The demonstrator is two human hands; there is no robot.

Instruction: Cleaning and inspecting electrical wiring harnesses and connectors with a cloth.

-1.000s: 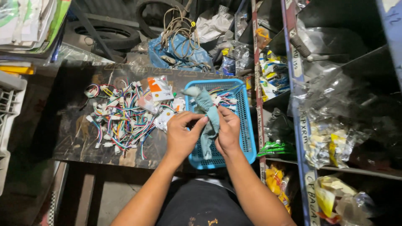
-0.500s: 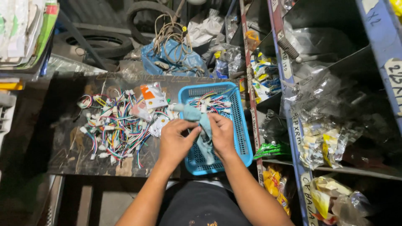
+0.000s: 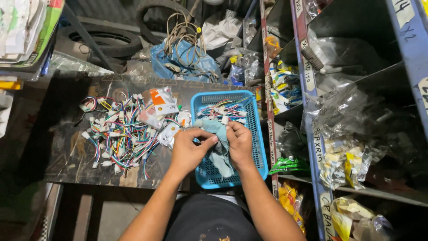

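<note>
My left hand and my right hand meet over a blue plastic basket and both pinch a light blue cloth that droops into it. A small object may lie inside the cloth; I cannot tell what. At the basket's far end lie a few coloured wire connectors. Left of the basket, a big heap of coloured wires with white plugs spreads over the dark tabletop, with small orange-and-white packets among them.
A blue metal shelf rack with bagged parts stands close on the right. Behind the table lie tyres, a blue bag with coiled cord and clear bags. Stacked papers sit at the upper left.
Both hands stay on the cloth over the basket, working it between the fingers. The view has shifted slightly, so the table and basket sit a bit lower and left.
</note>
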